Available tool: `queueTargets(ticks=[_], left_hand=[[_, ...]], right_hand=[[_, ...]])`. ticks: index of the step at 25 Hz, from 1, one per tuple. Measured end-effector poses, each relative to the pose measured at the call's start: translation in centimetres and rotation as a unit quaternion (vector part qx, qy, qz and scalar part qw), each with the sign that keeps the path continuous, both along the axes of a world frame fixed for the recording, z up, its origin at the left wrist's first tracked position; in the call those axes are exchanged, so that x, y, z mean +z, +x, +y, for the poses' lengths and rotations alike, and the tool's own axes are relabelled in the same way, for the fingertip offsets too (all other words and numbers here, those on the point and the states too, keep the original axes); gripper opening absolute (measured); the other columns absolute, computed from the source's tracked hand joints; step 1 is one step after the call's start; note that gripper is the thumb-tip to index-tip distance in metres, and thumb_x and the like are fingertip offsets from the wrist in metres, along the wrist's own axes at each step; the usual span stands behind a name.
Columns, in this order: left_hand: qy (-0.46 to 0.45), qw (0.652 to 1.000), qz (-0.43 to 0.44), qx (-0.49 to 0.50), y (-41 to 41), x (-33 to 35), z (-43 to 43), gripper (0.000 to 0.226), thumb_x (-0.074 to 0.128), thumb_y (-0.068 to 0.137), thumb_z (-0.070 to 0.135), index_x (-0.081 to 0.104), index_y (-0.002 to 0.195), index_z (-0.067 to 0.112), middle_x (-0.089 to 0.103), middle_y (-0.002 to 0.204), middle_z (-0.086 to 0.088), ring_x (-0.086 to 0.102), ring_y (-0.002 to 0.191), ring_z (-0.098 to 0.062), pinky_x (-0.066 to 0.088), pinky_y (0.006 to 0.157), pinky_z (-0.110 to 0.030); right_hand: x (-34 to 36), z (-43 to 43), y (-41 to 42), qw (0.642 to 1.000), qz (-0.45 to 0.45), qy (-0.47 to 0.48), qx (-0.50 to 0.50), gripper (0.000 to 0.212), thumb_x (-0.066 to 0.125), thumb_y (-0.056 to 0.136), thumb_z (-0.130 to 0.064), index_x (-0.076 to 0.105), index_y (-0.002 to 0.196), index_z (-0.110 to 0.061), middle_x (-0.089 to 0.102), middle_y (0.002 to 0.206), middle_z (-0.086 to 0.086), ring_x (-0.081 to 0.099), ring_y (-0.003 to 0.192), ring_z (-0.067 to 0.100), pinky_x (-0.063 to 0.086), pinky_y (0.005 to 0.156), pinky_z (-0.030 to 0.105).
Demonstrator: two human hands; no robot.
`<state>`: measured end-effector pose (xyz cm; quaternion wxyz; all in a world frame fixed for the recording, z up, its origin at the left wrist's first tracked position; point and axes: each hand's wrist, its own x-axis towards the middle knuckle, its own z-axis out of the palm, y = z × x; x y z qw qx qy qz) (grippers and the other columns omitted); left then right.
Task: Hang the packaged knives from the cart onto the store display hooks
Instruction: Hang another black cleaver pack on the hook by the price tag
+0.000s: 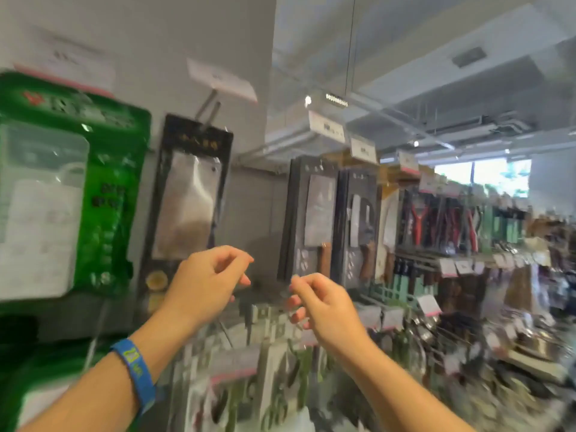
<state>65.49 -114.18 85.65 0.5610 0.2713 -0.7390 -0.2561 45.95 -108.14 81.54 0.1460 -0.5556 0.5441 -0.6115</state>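
A black packaged cleaver [187,201] hangs from a metal display hook [209,111] on the grey wall, just above my hands. My left hand [208,282] hovers below its lower right corner with fingers loosely curled, holding nothing. My right hand [321,302] floats a little to the right, fingers also loosely curled and empty. More dark packaged knives [314,219] hang on hooks further right. The whole view is motion-blurred. The cart is out of view.
A large green package [71,188] hangs at the left. Price tags [222,78] stick out above the hooks. Lower hooks hold more packaged utensils [268,353]. The aisle of hanging kitchen tools [467,226] runs away to the right.
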Motion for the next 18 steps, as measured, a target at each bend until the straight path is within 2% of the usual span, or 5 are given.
queueTargets(ticks=[2, 6, 12, 15, 18], left_hand=[[0.083, 0.993, -0.010, -0.086, -2.6, -5.6, 1.4, 0.020, 0.060, 0.095, 0.022, 0.075, 0.082, 0.020, 0.071, 0.069, 0.000, 0.050, 0.042, -0.006, 0.042, 0.045, -0.014], [0.232, 0.951, -0.109, -0.175, -8.2, -19.1, 5.8, 0.023, 0.057, 0.098, 0.023, 0.075, 0.085, 0.022, 0.073, 0.073, 0.001, 0.049, 0.044, -0.007, 0.038, 0.042, -0.011], [0.380, 0.849, -0.272, -0.248, -19.3, -36.9, 18.0, 0.022, 0.055, 0.099, 0.021, 0.075, 0.088, 0.019, 0.074, 0.074, 0.007, 0.052, 0.044, -0.008, 0.039, 0.045, -0.013], [0.418, 0.807, -0.310, -0.279, -25.0, -42.2, 25.4, 0.021, 0.056, 0.099, 0.016, 0.074, 0.090, 0.011, 0.072, 0.066, 0.002, 0.050, 0.041, -0.003, 0.038, 0.041, -0.011], [0.422, 0.759, -0.372, -0.328, -31.3, -45.8, 33.2, 0.022, 0.053, 0.101, 0.017, 0.072, 0.090, 0.012, 0.071, 0.076, -0.007, 0.047, 0.041, -0.006, 0.035, 0.041, -0.013]], right_hand=[[-4.9, 4.7, -3.0, 0.999, -0.022, 0.023, -0.020, 0.019, 0.064, 0.099, -0.034, 0.071, 0.089, -0.021, 0.074, 0.077, 0.002, 0.067, 0.060, 0.015, 0.046, 0.049, 0.021], [-17.8, 15.6, -7.8, 0.982, -0.102, 0.111, -0.114, 0.017, 0.067, 0.095, -0.035, 0.073, 0.081, -0.028, 0.076, 0.081, 0.004, 0.069, 0.061, 0.015, 0.047, 0.051, 0.020], [-35.6, 36.0, -12.7, 0.886, -0.252, 0.285, -0.263, 0.023, 0.065, 0.099, -0.020, 0.070, 0.077, -0.015, 0.073, 0.077, 0.002, 0.067, 0.061, 0.014, 0.044, 0.052, 0.019], [-40.1, 46.1, -15.0, 0.831, -0.323, 0.315, -0.325, 0.021, 0.063, 0.101, -0.021, 0.070, 0.084, -0.010, 0.074, 0.080, 0.001, 0.066, 0.060, 0.011, 0.044, 0.053, 0.019], [-43.3, 55.2, -17.5, 0.781, -0.387, 0.309, -0.380, 0.019, 0.060, 0.103, -0.019, 0.070, 0.090, -0.008, 0.073, 0.080, 0.000, 0.065, 0.057, 0.008, 0.043, 0.052, 0.019]])
